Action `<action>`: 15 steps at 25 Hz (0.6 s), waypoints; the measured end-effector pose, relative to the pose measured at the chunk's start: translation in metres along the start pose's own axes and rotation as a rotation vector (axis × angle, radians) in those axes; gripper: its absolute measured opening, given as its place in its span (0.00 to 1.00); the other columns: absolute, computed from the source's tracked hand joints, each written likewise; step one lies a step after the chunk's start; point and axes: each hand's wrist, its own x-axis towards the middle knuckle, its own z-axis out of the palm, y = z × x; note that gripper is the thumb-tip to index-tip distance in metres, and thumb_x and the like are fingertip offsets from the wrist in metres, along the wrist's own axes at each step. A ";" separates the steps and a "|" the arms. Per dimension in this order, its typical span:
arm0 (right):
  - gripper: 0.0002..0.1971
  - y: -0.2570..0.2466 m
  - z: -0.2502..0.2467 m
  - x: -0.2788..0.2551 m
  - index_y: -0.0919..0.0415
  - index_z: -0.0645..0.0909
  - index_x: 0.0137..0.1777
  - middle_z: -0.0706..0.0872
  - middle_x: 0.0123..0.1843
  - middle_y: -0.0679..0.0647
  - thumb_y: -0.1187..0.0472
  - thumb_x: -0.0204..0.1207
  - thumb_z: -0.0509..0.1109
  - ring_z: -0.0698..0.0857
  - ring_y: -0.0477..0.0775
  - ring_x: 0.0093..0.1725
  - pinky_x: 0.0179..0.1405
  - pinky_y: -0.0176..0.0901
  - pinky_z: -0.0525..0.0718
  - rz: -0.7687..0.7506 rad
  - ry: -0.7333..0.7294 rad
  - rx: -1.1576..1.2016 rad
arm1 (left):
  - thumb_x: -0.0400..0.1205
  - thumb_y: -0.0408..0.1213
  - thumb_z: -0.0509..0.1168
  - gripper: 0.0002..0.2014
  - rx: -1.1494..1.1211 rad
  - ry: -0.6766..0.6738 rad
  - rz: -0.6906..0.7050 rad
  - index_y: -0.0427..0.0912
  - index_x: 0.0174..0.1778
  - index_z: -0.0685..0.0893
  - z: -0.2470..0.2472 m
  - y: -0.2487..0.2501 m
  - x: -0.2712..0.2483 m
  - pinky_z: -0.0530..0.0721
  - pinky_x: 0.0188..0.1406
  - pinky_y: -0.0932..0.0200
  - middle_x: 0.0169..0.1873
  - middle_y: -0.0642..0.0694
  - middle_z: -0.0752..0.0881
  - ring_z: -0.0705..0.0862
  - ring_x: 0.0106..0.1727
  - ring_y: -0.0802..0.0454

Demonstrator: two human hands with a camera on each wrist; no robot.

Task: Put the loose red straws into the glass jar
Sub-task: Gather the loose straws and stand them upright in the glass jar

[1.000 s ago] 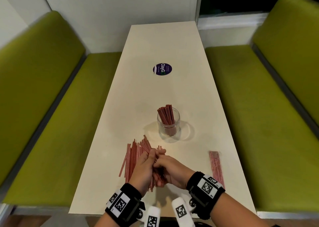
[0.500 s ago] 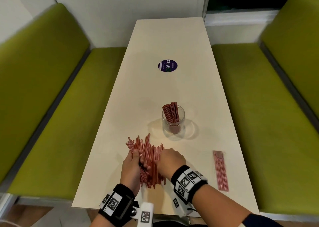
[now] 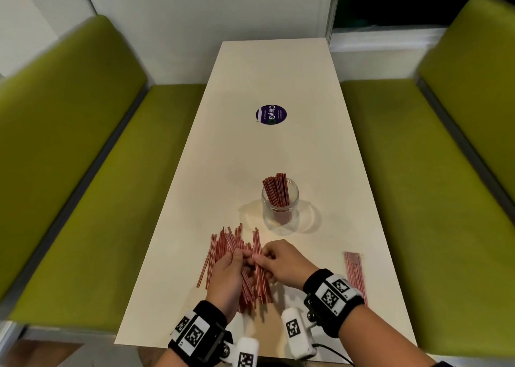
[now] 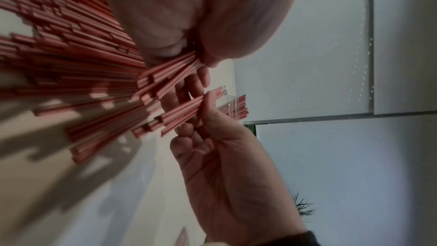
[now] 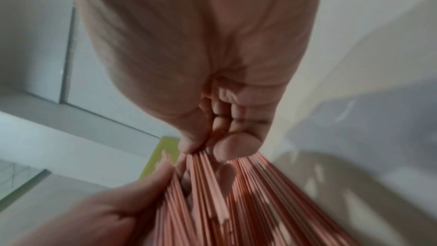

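Ideally, with the left hand (image 3: 227, 272) and right hand (image 3: 281, 263) each pinching some loose red straws (image 3: 223, 244), square their ends before lifting toward the glass jar (image 3: 280, 216).

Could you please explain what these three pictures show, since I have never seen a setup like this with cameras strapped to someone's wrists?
No robot here: a person works with bare hands, wearing marked black bands that carry cameras. The wide picture comes from a head camera looking down at a white table between green benches. The other two look along each hand from the wrists. On the table stands a glass jar already holding red straws, with a pile of loose red straws nearer the person and a separate packet of straws at the right edge. The left hand and right hand each pinch a small bunch of straws from the pile.
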 end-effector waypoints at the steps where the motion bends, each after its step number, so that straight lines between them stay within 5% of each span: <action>1: 0.11 -0.001 -0.001 -0.001 0.59 0.80 0.40 0.83 0.32 0.54 0.57 0.84 0.70 0.83 0.48 0.29 0.32 0.43 0.86 -0.028 0.022 0.009 | 0.91 0.41 0.54 0.17 -0.028 -0.004 -0.007 0.31 0.57 0.82 0.004 0.002 -0.001 0.90 0.53 0.37 0.49 0.31 0.91 0.91 0.49 0.35; 4: 0.12 0.002 -0.003 -0.001 0.63 0.84 0.41 0.85 0.33 0.53 0.54 0.81 0.74 0.84 0.50 0.33 0.38 0.49 0.87 -0.081 0.109 -0.035 | 0.92 0.39 0.52 0.17 -0.121 -0.076 -0.029 0.32 0.60 0.82 0.016 0.010 -0.006 0.90 0.44 0.50 0.51 0.32 0.92 0.93 0.51 0.40; 9: 0.09 0.008 0.008 -0.009 0.54 0.93 0.43 0.90 0.40 0.46 0.52 0.79 0.75 0.89 0.43 0.40 0.47 0.42 0.88 -0.166 0.304 0.138 | 0.91 0.35 0.53 0.17 -0.325 -0.148 -0.115 0.24 0.62 0.79 0.028 0.018 -0.009 0.91 0.38 0.54 0.50 0.27 0.89 0.93 0.47 0.40; 13: 0.10 0.014 0.017 -0.017 0.58 0.83 0.53 0.81 0.52 0.50 0.51 0.85 0.66 0.86 0.51 0.45 0.45 0.42 0.85 -0.234 0.413 0.375 | 0.90 0.34 0.54 0.14 -0.393 -0.146 -0.091 0.25 0.63 0.76 0.029 0.021 -0.007 0.92 0.43 0.49 0.50 0.26 0.89 0.92 0.49 0.36; 15: 0.11 0.014 0.008 -0.019 0.59 0.77 0.57 0.82 0.53 0.56 0.52 0.88 0.62 0.84 0.55 0.47 0.41 0.42 0.82 -0.062 0.378 0.568 | 0.91 0.35 0.53 0.13 -0.373 -0.101 -0.049 0.28 0.62 0.76 0.030 0.020 -0.003 0.92 0.46 0.46 0.52 0.28 0.89 0.91 0.53 0.36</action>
